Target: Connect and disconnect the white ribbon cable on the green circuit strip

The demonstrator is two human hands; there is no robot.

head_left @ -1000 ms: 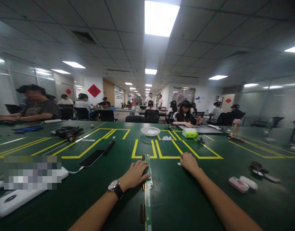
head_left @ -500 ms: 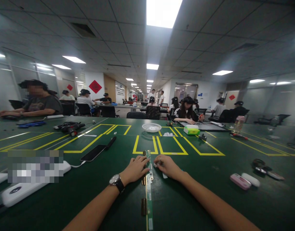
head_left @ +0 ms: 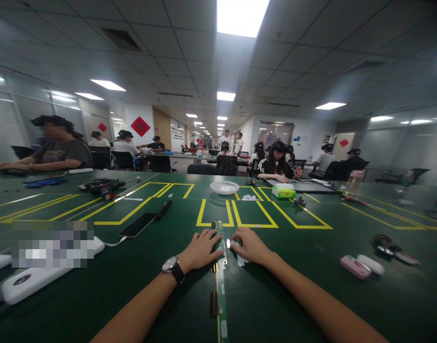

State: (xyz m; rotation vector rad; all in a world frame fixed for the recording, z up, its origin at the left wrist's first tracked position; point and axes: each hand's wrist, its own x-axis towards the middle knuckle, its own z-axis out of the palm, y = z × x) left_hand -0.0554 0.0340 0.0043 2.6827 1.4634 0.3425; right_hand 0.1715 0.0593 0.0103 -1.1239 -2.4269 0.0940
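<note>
A long, narrow green circuit strip (head_left: pixel 222 295) lies lengthwise on the green table, with brown-gold flex pieces (head_left: pixel 213 304) along its left side. My left hand (head_left: pixel 201 250), with a watch on the wrist, rests over the strip's upper part, fingers spread and fingertips on it. Just right of the strip, my right hand (head_left: pixel 250 245) is closed, thumb and fingers pinching a small whitish piece (head_left: pixel 229 243). A pale scrap (head_left: pixel 242 260) shows below that hand; whether it is the same piece is unclear.
Beyond my hands stands a white basket (head_left: pixel 224 187). A phone (head_left: pixel 139 225) and white power bank (head_left: pixel 50 271) are at left, a pink case (head_left: pixel 355 267) at right. A green-white packet (head_left: pixel 283 191) lies farther back near a seated person (head_left: pixel 278 164). Yellow tape marks the table.
My right hand has moved slightly right, away from the strip, and more of the whitish piece shows. My left hand has hardly moved.
</note>
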